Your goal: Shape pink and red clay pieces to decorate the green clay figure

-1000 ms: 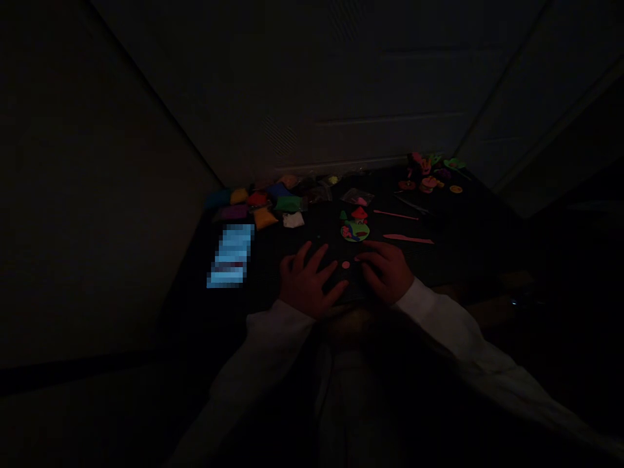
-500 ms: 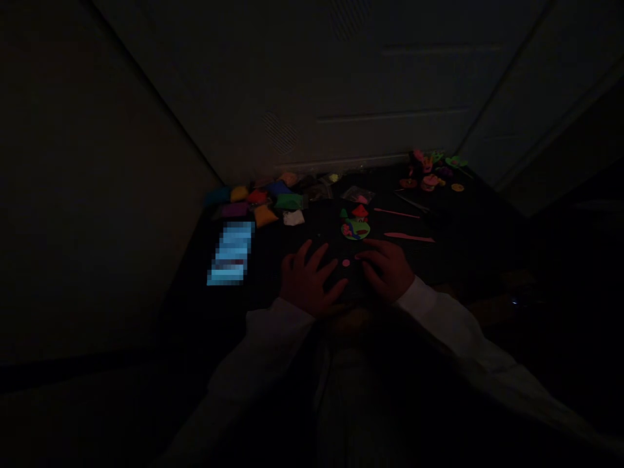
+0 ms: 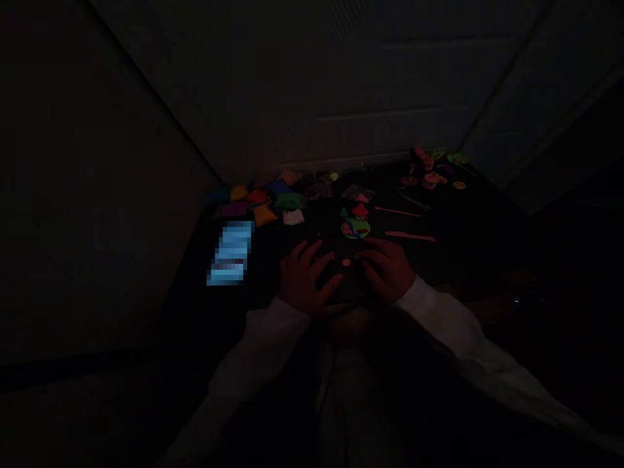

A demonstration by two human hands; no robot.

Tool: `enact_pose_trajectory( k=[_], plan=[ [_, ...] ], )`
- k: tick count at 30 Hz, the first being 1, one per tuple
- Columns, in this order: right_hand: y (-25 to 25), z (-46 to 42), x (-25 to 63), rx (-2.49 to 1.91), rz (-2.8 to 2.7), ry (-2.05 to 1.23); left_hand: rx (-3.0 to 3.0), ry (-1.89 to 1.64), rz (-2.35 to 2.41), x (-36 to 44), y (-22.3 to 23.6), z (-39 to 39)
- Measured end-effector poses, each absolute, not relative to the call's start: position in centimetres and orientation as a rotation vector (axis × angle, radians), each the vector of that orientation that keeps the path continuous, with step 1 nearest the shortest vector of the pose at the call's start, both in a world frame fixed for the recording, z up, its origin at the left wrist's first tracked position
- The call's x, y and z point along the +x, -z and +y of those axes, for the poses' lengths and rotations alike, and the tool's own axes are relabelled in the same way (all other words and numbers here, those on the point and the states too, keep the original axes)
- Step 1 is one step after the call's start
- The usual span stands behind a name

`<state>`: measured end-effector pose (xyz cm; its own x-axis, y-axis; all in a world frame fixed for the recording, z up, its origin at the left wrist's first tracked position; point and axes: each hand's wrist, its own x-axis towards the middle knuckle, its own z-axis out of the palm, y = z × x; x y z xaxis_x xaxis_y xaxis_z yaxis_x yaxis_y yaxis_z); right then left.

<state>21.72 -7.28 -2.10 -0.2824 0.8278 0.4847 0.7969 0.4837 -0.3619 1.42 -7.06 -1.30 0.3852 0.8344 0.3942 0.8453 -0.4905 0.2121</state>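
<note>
My left hand (image 3: 303, 278) rests on the dark table with its fingers spread and nothing visible in them. A small flat pink clay disc (image 3: 346, 262) lies on the table between my two hands. To the right of the disc is my right hand (image 3: 390, 268), its thumb and index finger drawn together near a tiny pinkish spot; the dim light hides what they pinch, if anything. Just beyond my right fingers sits a round green clay base (image 3: 359, 231) bearing a small red-roofed clay house (image 3: 360, 212), a green cone and blue and pink bits.
Bags of coloured clay (image 3: 265, 215) lie at the back left, above a lit phone with a blurred screen (image 3: 231, 253). A pink clay knife (image 3: 410, 236), a thin pink tool (image 3: 397, 211) and scissors (image 3: 413, 201) lie right. Clay figures (image 3: 431, 180) stand at the back right.
My left hand has shifted slightly left, its fingers drawing a little away from the disc. My right hand stays nearly in place, and the disc has not moved.
</note>
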Motion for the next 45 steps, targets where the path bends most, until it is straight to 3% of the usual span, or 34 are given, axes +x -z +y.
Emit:
enact_pose_trajectory(
  k=[21, 32, 45],
  plan=[
    [1.0, -7.9, 18.7, -1.34, -2.351, 0.017, -2.647, 0.612, -1.584, 1.3, 1.4, -7.1],
    [1.1, -7.8, 18.7, -1.344, -2.388, 0.012, -2.554, 0.82, -1.572, 0.8, 1.7, -7.2],
    [1.0, -7.6, 18.4, -1.419, -2.364, -0.042, -2.543, 0.77, -1.544, 1.0, 1.7, -7.3]
  ],
)
